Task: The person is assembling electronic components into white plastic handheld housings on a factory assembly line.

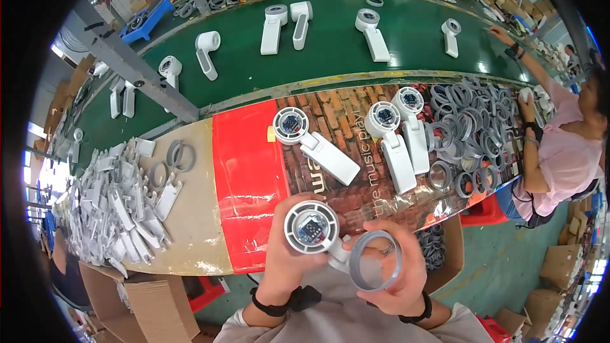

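Note:
My left hand [284, 251] is closed round a white handheld fan [311, 227], its round head turned up with a small circuit board showing inside. In my right hand [406, 267] a grey plastic ring [356, 270] is gripped by its edge, just right of the fan's head and apart from it. The fan's handle runs down behind the ring and is partly hidden. Ahead of my hands, one more white fan [330, 157] lies on the brick-patterned sheet, and two others, a left one [397, 152] and a right one [415, 140], lie side by side.
Many grey rings [467, 121] are heaped at the right, next to a co-worker [565, 133]. White plastic parts [114, 203] pile up at the left. Beyond a raised edge, a green conveyor belt [241, 57] carries several fans. A grey metal post [127, 57] stands at the left.

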### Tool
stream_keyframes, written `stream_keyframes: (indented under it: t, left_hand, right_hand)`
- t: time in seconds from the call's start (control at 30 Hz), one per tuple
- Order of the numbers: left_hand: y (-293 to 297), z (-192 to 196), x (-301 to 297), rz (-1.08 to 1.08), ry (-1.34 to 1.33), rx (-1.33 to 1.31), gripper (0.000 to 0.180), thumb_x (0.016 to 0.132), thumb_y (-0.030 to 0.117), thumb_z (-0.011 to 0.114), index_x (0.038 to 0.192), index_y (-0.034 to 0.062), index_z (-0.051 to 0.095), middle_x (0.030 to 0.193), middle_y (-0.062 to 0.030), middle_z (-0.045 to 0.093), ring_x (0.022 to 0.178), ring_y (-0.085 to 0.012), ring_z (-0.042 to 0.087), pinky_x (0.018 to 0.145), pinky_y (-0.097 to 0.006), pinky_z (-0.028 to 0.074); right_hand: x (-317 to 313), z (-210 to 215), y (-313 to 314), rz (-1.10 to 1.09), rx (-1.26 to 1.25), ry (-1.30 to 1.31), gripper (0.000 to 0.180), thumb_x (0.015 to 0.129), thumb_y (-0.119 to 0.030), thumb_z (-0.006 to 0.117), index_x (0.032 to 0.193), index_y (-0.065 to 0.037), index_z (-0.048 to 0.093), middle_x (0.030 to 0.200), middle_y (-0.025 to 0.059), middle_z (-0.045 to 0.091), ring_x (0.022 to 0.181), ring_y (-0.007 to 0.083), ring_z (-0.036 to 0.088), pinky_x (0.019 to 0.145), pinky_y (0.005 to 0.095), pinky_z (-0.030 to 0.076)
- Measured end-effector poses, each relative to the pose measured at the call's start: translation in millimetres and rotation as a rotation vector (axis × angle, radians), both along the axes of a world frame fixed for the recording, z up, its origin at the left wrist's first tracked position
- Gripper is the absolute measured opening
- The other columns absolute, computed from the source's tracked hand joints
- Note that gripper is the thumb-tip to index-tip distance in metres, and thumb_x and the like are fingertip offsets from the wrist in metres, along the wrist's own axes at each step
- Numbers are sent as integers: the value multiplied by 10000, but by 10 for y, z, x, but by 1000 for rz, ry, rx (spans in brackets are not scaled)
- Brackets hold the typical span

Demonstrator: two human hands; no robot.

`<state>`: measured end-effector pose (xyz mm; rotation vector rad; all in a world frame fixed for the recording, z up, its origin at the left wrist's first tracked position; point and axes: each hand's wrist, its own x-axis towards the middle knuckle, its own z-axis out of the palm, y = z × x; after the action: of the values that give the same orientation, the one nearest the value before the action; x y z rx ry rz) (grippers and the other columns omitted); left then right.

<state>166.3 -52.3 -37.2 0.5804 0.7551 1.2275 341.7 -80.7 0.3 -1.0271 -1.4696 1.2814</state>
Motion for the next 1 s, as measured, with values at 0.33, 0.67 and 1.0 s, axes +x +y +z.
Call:
stream_keyframes:
  t: [0.33, 0.67, 1.0]
  left_hand:
    - [-131, -40, -5, -49, 145, 90, 805, 579, 72, 828, 1247, 8, 384, 1226, -126, 464, 1106, -201, 525, 927, -326, 448]
    - [-154, 30, 100, 6, 261, 168, 819, 580, 137, 858, 1236, 11, 384, 1249, -138, 437, 1113, -211, 519, 941, -347, 427]
    - [-210, 189, 152, 322, 1215, 655, 718, 628, 14, 756, 1238, -38, 381, 1136, -197, 511, 958, -311, 579, 818, -355, 488]
  right_hand:
    - [-17, 61, 41, -84, 307, -238, 721, 621, -126, 816, 1226, -16, 439, 1245, 233, 456, 1072, 375, 529, 869, 417, 453]
    - [-89, 45, 3, -107, 407, -205, 689, 611, -80, 836, 1187, -4, 464, 1245, 238, 433, 1051, 373, 577, 821, 412, 512]
    - [-100, 93, 43, -7, 474, -417, 692, 570, 20, 770, 1206, -71, 511, 1249, 240, 455, 1047, 365, 575, 837, 374, 510]
